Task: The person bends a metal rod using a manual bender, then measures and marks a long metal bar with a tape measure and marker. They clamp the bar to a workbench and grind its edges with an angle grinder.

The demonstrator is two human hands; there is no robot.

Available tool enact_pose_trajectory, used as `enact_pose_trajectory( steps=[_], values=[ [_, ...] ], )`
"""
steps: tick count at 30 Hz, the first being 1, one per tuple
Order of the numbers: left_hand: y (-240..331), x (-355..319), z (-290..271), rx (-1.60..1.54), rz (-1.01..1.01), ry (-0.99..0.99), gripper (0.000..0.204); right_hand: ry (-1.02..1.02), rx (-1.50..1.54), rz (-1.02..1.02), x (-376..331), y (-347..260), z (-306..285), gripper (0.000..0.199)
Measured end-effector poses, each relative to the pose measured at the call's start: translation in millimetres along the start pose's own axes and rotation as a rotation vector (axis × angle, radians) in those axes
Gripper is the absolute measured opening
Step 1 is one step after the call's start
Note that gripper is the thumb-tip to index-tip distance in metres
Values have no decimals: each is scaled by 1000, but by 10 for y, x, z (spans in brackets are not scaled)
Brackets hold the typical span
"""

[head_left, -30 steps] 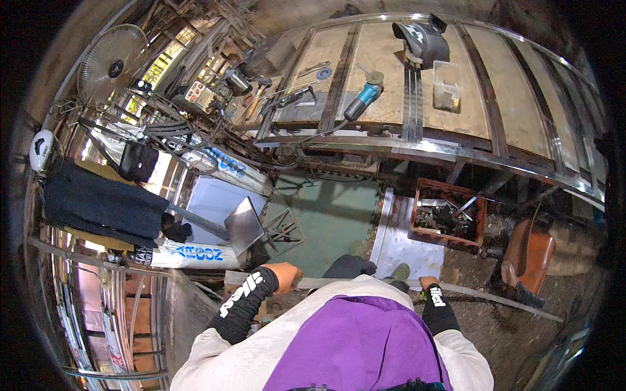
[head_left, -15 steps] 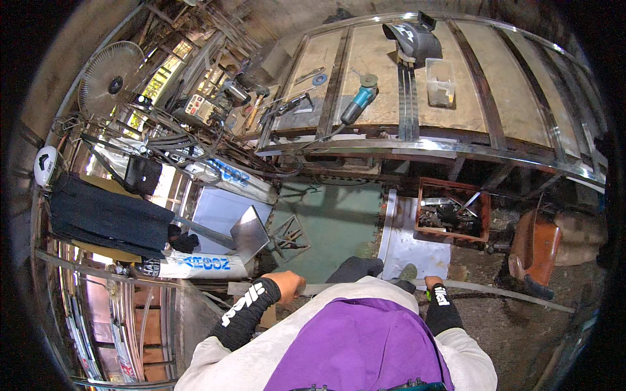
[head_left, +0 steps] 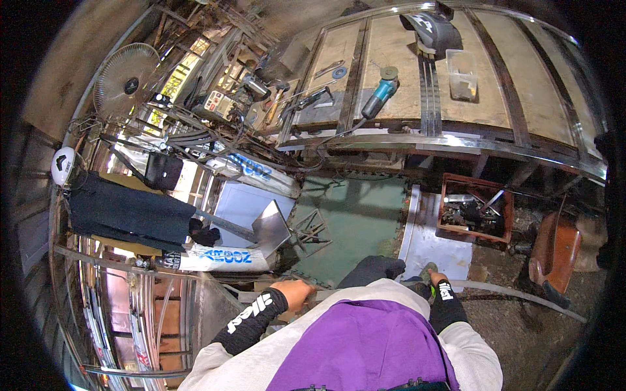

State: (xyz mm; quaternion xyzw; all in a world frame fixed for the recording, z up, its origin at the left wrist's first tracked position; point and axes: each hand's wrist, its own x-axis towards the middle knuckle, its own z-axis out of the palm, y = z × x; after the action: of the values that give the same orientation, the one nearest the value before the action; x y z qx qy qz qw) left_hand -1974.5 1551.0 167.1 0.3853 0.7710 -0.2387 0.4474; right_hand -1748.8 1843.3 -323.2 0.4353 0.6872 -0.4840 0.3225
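Note:
A long, thin grey metal strip [head_left: 521,292] runs crosswise in front of my body and curves away to the right. My left hand [head_left: 297,293] is closed on it, back of the hand upward. Beyond my torso, my right hand [head_left: 437,276] is at the same strip, its fingers partly hidden but seemingly curled round it. Both forearms wear black sleeves. My body covers the strip's middle. Close to my right hand are an olive shoe [head_left: 427,270] and a pale sheet [head_left: 433,244] on the floor.
An orange crate [head_left: 471,235] of metal pieces and an orange-brown container [head_left: 554,251] stand at right. Ahead, a metal-framed bench [head_left: 495,85] bears an angle grinder [head_left: 380,98], a welding mask [head_left: 437,36] and a clear box [head_left: 462,77]. Leftward are a fan [head_left: 127,81] and wrapped bundles [head_left: 225,258].
The view has swung slightly left, so the surroundings sit farther right in the picture. My hands remain at the strip, with small shifts in their positions.

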Motion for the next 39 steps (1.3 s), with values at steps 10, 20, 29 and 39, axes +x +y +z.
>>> enact_pose_trajectory(
  steps=[10, 20, 29, 39],
  values=[
    [106, -146, -33, -42, -46, 1, 43, -33, -298, -123, 668, 197, 559, 51],
    [-409, -2, -2, -56, -11, 8, 30, 46, -175, -76, 458, 21, 460, 47],
    [-1078, 404, -92, -236, 103, 56, 34, 294, 179, 175, 346, -145, 352, 44],
    [-1806, 861, -205, -194, 369, 251, 27, 475, 529, 377, -724, -941, -335, 37]
  ],
)
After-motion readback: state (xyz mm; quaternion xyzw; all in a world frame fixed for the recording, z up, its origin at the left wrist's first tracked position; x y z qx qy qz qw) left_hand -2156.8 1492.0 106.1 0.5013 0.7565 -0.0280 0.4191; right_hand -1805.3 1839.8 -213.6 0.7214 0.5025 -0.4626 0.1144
